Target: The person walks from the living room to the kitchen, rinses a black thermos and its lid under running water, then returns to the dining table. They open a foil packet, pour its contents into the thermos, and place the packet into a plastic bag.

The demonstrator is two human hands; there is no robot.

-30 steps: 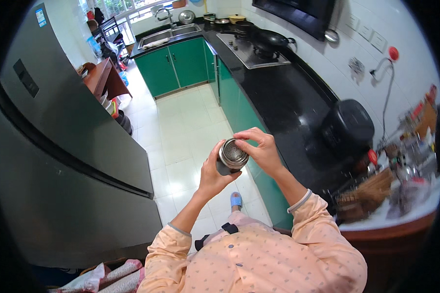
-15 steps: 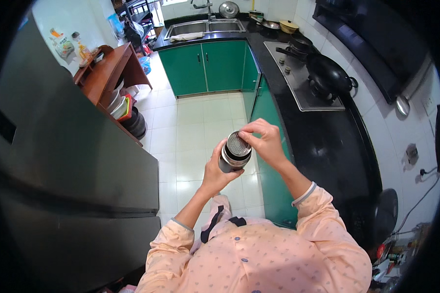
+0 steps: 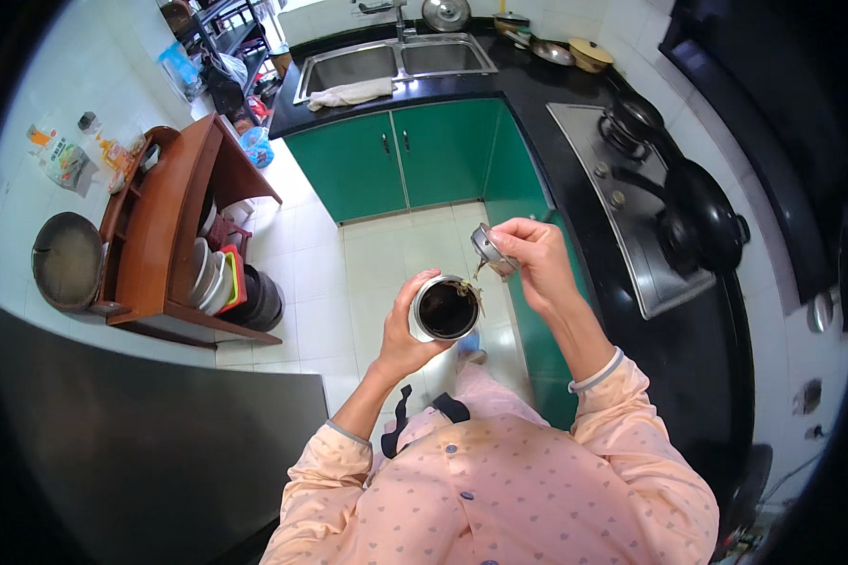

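Around a dark insulated cup, my left hand is closed, with the thumb on its near side and the fingers on its far side. The cup's mouth faces up and shows a dark inside. Wet tea leaves cling over the right part of its rim. Up and to the right, my right hand pinches a small metal tea strainer, tilted and apart from the cup. A few leaves hang below the strainer's edge.
A stove with a black wok sits on the black counter at right. Ahead are a double sink and green cabinets. A brown wooden desk and a dark refrigerator stand at left.
The strainer, earlier at the cup's mouth, is now lifted off up and to the right. Tea leaves now show on the rim. My view has shifted toward the sink and desk.
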